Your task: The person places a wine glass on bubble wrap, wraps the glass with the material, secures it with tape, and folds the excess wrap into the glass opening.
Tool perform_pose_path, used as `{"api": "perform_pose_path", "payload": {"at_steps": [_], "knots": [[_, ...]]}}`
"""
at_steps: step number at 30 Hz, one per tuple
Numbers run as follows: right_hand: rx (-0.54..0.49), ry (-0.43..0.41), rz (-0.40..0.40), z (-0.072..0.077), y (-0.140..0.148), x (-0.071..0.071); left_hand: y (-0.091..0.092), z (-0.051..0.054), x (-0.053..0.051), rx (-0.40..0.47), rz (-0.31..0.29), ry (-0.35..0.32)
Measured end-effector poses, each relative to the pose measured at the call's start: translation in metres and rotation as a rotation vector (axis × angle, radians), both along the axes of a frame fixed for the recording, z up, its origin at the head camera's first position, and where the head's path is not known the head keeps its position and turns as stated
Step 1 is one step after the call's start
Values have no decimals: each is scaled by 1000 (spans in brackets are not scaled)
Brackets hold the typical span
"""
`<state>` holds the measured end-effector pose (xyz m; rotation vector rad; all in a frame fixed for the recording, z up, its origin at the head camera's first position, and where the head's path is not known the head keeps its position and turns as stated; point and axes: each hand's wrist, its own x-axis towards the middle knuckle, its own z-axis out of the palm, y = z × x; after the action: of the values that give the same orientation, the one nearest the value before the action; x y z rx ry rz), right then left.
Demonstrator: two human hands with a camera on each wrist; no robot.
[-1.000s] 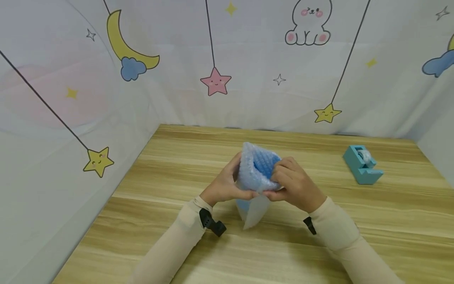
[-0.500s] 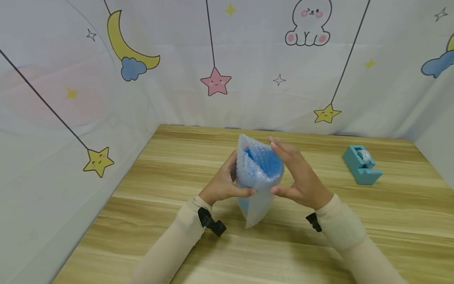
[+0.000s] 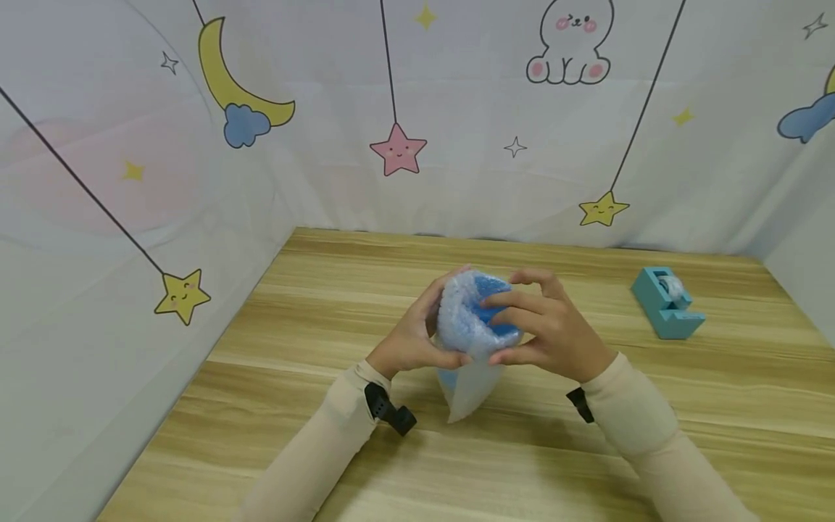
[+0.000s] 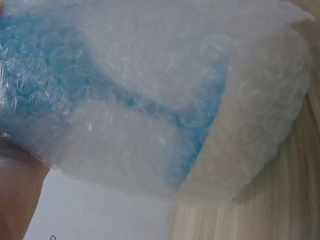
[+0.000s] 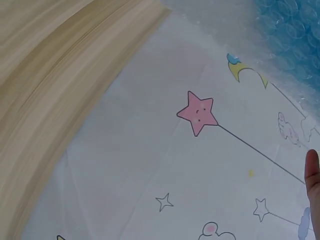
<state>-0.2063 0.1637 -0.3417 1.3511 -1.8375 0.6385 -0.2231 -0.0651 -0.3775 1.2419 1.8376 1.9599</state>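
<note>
Bubble wrap (image 3: 455,319) is rolled round a blue thing, its loose top end facing up and a flap (image 3: 475,391) hanging below. My left hand (image 3: 412,339) grips the roll from the left, thumb on the near side. At the top end, my right hand (image 3: 554,330) has bent fingers over and into the opening, its thumb against the near lower rim. In the left wrist view the blue thing (image 4: 197,125) shows through the bubble wrap (image 4: 140,55); its kind cannot be told. The right wrist view catches a corner of bubble wrap (image 5: 295,35) and one finger (image 5: 312,172).
A teal tape dispenser (image 3: 667,304) with a clear roll stands on the wooden table (image 3: 313,312) at the right. A white cloth (image 3: 470,196) printed with stars and a moon hangs behind and at the sides. Both wrists wear black straps (image 3: 389,409).
The right hand spread its fingers away from the opening, then brought them back in. The wrap's raised top corner has folded down and inward. The left hand has kept its grip.
</note>
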Motion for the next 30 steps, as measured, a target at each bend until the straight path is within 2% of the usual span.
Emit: {"api": "perform_pose_path", "payload": {"at_steps": [3, 7, 10, 12, 13, 18, 19, 21, 24, 28, 30], "knots": [[10, 5, -7, 2, 0, 1, 1, 1, -1, -2, -13, 15], [28, -30, -15, 4, 2, 2, 0, 4, -2, -31, -20, 54], [32, -36, -24, 5, 3, 3, -2, 9, -2, -56, 4, 139], [26, -21, -31, 7, 4, 4, -5, 14, -1, -58, 51, 244], [21, -12, -32, 7, 4, 5, -7, 16, 0, -54, 93, 324], [-4, 13, -21, 9, 3, 7, -15, 29, 5, -17, 349, 827], [-10, 16, -16, 10, 3, 7, -15, 32, 6, -13, 381, 918], [-22, 24, -5, 10, 3, 7, -15, 37, 8, -10, 393, 1051], [-44, 41, 9, 9, 2, 8, -14, 39, 9, -21, 378, 1147], [-84, 53, 27, 6, 2, 7, -12, 37, 10, -42, 346, 1162], [-112, 27, 47, 2, 2, 7, -11, 34, 10, -55, 335, 1166]]}}
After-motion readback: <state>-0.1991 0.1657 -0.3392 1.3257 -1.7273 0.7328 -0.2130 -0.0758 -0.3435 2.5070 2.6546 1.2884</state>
